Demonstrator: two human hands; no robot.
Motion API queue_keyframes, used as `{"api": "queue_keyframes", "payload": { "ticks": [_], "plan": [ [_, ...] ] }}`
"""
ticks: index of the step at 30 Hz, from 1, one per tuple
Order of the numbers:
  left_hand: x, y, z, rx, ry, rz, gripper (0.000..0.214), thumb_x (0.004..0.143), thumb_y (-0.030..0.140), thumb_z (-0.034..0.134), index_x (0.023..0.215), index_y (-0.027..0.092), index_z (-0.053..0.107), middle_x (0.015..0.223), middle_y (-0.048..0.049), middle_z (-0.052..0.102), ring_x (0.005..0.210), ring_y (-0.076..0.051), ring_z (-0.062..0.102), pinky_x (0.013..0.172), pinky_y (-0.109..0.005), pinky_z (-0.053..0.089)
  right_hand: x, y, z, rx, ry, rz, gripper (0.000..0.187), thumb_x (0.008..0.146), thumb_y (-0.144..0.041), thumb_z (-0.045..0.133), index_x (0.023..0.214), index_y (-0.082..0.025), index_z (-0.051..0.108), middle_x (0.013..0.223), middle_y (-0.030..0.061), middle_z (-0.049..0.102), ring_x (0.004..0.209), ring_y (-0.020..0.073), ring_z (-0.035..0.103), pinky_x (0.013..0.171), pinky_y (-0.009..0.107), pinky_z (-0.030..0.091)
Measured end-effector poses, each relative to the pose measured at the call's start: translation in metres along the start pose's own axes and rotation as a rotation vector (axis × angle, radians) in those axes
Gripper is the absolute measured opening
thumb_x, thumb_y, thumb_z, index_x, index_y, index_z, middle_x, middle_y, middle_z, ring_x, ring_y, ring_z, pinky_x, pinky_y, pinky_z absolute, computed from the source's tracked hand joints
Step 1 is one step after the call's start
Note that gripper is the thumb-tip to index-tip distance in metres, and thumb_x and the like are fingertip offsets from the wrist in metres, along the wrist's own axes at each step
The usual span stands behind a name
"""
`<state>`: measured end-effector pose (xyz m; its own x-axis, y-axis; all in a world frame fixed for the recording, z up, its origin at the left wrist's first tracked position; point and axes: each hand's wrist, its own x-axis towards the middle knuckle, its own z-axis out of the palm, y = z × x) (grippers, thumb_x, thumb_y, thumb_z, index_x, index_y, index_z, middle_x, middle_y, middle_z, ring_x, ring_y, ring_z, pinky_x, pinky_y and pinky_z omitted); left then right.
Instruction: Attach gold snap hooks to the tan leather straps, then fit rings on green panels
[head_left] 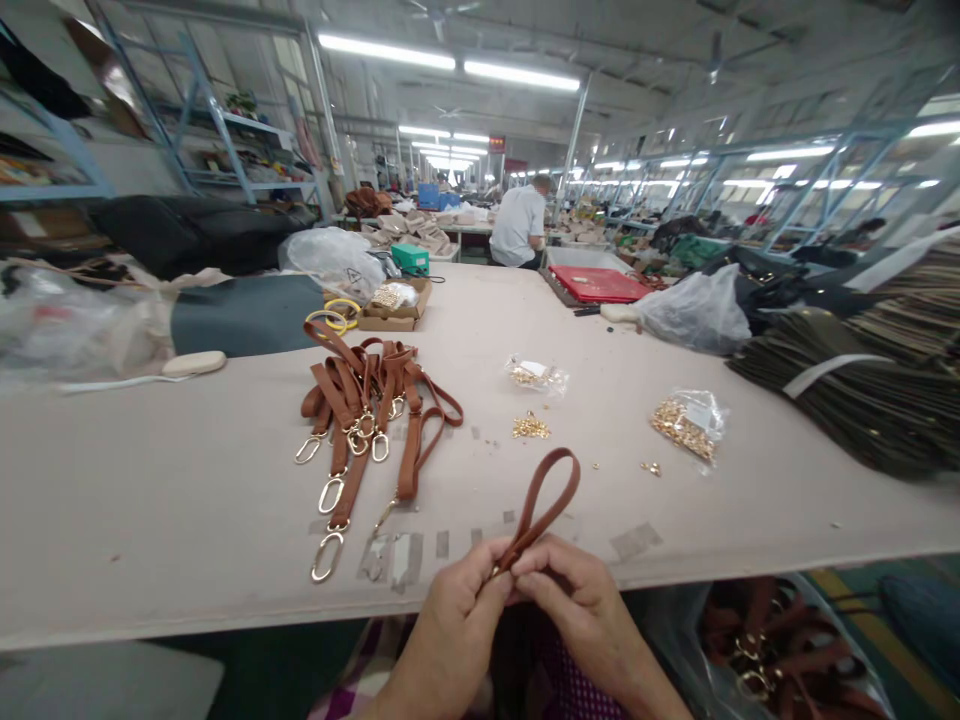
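Note:
Both hands meet at the table's near edge around one brown leather wrist strap (553, 482), whose loop stands up above the fingers. My left hand (466, 612) pinches the strap's lower end, where a bit of gold metal shows. On the other side, my right hand (574, 600) grips the same end with thumb and fingers. The rest of that end is hidden by the fingers. Left of the hands lies a heap of brown straps (360, 390) with gold clasps. Beyond the loop sits a small pile of gold metal pieces (531, 427).
Two clear bags of gold hardware, one nearer the middle (536, 375) and one to the right (686, 425), lie on the table (225, 480). Dark stacked pieces (847, 385) stand at right. A bag of brown straps (787, 640) is below the edge. A person (517, 225) sits farther back.

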<state>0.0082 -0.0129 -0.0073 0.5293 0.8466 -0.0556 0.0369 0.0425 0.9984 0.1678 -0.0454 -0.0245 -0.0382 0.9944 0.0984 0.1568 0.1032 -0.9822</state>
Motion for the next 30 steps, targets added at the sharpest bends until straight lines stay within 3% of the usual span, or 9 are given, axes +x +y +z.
{"api": "queue_keyframes", "payload": {
  "ticks": [6, 13, 19, 23, 26, 28, 30],
  "plan": [
    [0.004, 0.004, 0.005, -0.083, -0.007, -0.026, 0.033, 0.091, 0.017, 0.048, 0.119, 0.021, 0.064, 0.113, -0.0014, 0.071, 0.104, -0.018, 0.063, 0.097, -0.029, 0.046, -0.001, 0.006, -0.003, 0.100, 0.029, 0.089, 0.019, 0.089, -0.036, 0.059, 0.085, -0.020, 0.069, 0.091, 0.0049, 0.069, 0.083, 0.0190, 0.066, 0.076, 0.029, 0.054],
    [0.003, 0.008, 0.006, 0.104, -0.001, 0.058, 0.034, 0.095, 0.019, 0.043, 0.123, 0.025, 0.061, 0.115, -0.0009, 0.070, 0.105, -0.019, 0.063, 0.094, -0.027, 0.047, -0.002, 0.006, 0.000, 0.044, 0.110, 0.051, 0.016, 0.089, -0.035, 0.059, 0.084, -0.021, 0.064, 0.086, 0.0029, 0.069, 0.082, 0.0174, 0.064, 0.077, 0.027, 0.051],
    [-0.001, -0.012, 0.004, 0.244, -0.018, 0.174, 0.036, 0.094, 0.024, 0.044, 0.127, 0.022, 0.059, 0.118, -0.0066, 0.070, 0.105, -0.021, 0.066, 0.093, -0.028, 0.049, -0.001, 0.007, 0.001, 0.051, 0.172, 0.058, 0.013, 0.086, -0.029, 0.060, 0.079, -0.021, 0.053, 0.078, -0.0015, 0.063, 0.073, 0.0137, 0.059, 0.069, 0.023, 0.048],
    [0.004, -0.026, 0.005, 0.199, 0.116, 0.244, 0.036, 0.092, 0.028, 0.049, 0.125, 0.025, 0.062, 0.119, -0.0068, 0.070, 0.110, -0.024, 0.065, 0.098, -0.031, 0.047, 0.003, 0.000, 0.005, -0.065, 0.182, 0.070, 0.013, 0.087, -0.030, 0.056, 0.079, -0.021, 0.050, 0.075, -0.0018, 0.061, 0.071, 0.0138, 0.058, 0.067, 0.024, 0.047],
    [0.013, -0.023, 0.006, 0.086, 0.125, 0.133, 0.034, 0.091, 0.036, 0.051, 0.120, 0.024, 0.066, 0.104, -0.0071, 0.073, 0.092, -0.022, 0.069, 0.088, -0.031, 0.052, 0.011, -0.005, -0.003, -0.217, 0.187, 0.085, 0.014, 0.087, -0.033, 0.056, 0.081, -0.021, 0.053, 0.076, 0.0002, 0.064, 0.071, 0.0150, 0.060, 0.066, 0.025, 0.047],
    [0.020, -0.017, 0.006, -0.004, 0.084, -0.007, 0.040, 0.090, 0.042, 0.050, 0.123, 0.022, 0.064, 0.087, -0.0046, 0.071, 0.071, -0.018, 0.067, 0.073, -0.029, 0.055, 0.019, -0.003, -0.023, -0.350, 0.214, 0.050, 0.014, 0.088, -0.034, 0.056, 0.086, -0.020, 0.056, 0.079, 0.0014, 0.066, 0.074, 0.0161, 0.061, 0.069, 0.027, 0.048],
    [0.024, -0.012, 0.006, -0.044, 0.129, -0.100, 0.049, 0.090, 0.048, 0.049, 0.129, 0.020, 0.059, 0.073, -0.0005, 0.064, 0.059, -0.014, 0.061, 0.066, -0.028, 0.054, 0.030, 0.006, -0.053, -0.549, 0.309, -0.030, 0.015, 0.089, -0.034, 0.054, 0.094, -0.020, 0.058, 0.084, 0.0036, 0.067, 0.078, 0.0179, 0.062, 0.074, 0.030, 0.049]
  ]
}}
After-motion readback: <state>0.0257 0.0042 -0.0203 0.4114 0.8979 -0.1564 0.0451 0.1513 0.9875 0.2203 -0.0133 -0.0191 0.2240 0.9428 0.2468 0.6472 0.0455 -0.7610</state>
